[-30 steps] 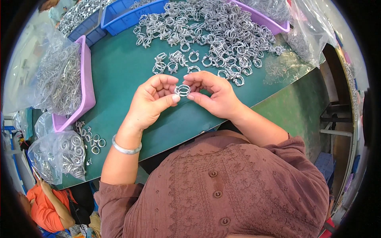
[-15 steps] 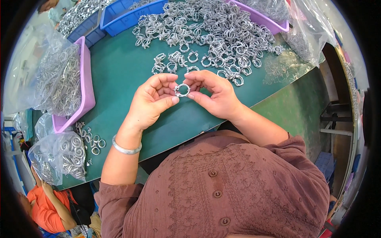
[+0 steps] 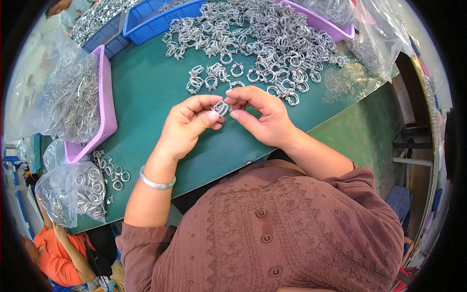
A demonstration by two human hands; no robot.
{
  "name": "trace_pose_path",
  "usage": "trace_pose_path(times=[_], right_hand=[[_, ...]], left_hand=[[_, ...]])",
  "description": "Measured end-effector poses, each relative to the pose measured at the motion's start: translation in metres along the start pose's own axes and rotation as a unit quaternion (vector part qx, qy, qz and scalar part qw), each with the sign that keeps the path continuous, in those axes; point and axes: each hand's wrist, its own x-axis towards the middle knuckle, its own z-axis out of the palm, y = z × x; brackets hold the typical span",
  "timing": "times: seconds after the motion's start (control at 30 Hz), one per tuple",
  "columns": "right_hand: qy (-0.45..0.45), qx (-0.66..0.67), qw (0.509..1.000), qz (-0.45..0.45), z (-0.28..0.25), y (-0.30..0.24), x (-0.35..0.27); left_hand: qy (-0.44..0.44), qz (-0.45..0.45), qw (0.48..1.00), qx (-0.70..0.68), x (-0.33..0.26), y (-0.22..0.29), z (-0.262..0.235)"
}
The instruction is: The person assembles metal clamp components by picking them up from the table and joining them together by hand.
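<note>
My left hand [image 3: 185, 121] pinches a silver metal ring [image 3: 221, 108] between thumb and fingers, in front of my chest above the green table. The ring is turned so that its open, double-banded side shows. Just right of it is my right hand [image 3: 265, 117], fingers bent and thumb apart, the fingertips close to the ring's right edge. Whether they touch it is hard to see. Beyond my hands lie several loose rings [image 3: 237, 69] of the same kind, in front of a large heap of them [image 3: 272, 36].
A purple basket [image 3: 108, 104] with bagged metal parts stands left on the green table [image 3: 146, 73]. Near it lie a clear bag of spiral parts [image 3: 87, 187] and loose rings [image 3: 117, 176]. Blue bins [image 3: 160, 23] and another purple basket [image 3: 335, 33] stand behind. A person in orange [image 3: 61, 255] is lower left.
The ring has turned from face-on to showing its banded side. My left fingers have shifted around it, and my right fingertips have come off its right side.
</note>
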Motion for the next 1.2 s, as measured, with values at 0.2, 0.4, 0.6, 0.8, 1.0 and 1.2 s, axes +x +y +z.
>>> trace_pose_path(times=[0.2,0.4,0.6,0.8,1.0,1.2], right_hand=[[0.004,-0.091,0.996,0.004,-0.006,-0.003,0.006],[-0.044,-0.408,0.910,-0.056,-0.017,0.001,0.024],[-0.087,-0.497,0.860,-0.074,-0.017,0.003,0.032],[-0.100,-0.488,0.863,-0.090,-0.018,0.008,0.032],[-0.112,-0.464,0.874,-0.087,-0.019,0.008,0.032],[-0.116,-0.419,0.897,-0.078,-0.019,0.005,0.031]], left_hand=[[-0.011,-0.046,0.971,-0.235,0.001,0.002,-0.012],[-0.027,-0.053,0.959,-0.277,0.002,0.001,-0.014],[-0.036,-0.055,0.955,-0.288,0.002,0.000,-0.016],[-0.044,-0.054,0.953,-0.296,0.002,0.001,-0.015],[-0.035,-0.055,0.954,-0.293,0.003,0.001,-0.015],[-0.027,-0.057,0.956,-0.287,0.002,0.002,-0.014]])
